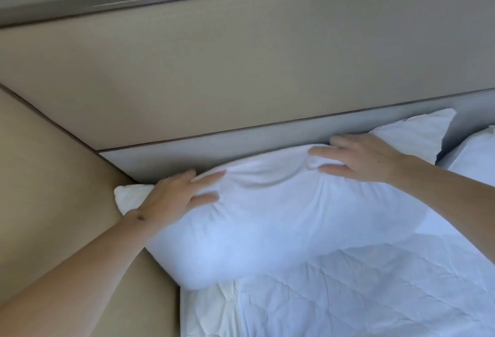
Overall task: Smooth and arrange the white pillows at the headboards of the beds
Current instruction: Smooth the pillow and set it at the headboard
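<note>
Both hands press on the white pillow (281, 216). Left hand (176, 197) lies near its left end, fingers spread and digging into the fabric, bunching folds without closing round them. Right hand (359, 157) sits on the pillow's upper edge, fingers extended, thumb tucked under a ridge of cloth. Pillow leans against the grey headboard (214, 154), its left corner jammed into the angle where the headboard meets the beige side panel (53, 202). White bedsheet (348, 296), creased, lies below the pillow. Second pillow (474, 154) sits right of it, partly out of frame. Beige wall panel (214, 68) rises above the headboard.
</note>
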